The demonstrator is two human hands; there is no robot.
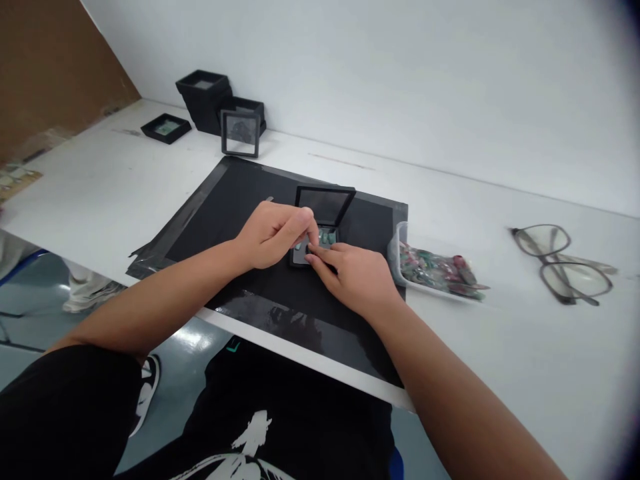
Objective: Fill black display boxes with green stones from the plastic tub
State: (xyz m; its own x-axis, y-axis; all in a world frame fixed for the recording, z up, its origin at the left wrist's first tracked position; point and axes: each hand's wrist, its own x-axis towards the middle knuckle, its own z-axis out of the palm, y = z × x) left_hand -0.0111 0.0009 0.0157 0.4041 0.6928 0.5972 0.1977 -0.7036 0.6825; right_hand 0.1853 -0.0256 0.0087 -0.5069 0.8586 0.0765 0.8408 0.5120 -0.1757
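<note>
A small black display case (327,203) stands on the black mat with its lid raised. Several small green stones (327,237) lie in its base. My left hand (277,233) is over the left part of the case, fingers curled and index fingertip pointing down into it. From the right, my right hand (357,273) reaches over the front edge, thumb and forefinger pinched near the left fingertips. Anything between either hand's fingers is too small or hidden to make out. The hands cover much of the base.
Right of the mat (215,220) sits a clear plastic tub (400,257) of bagged coloured stones (435,270). Eyeglasses (555,260) lie farther right. At the back left are stacked black cases (203,107), an upright frame (240,133) and a flat case (166,128). A white wall rises behind.
</note>
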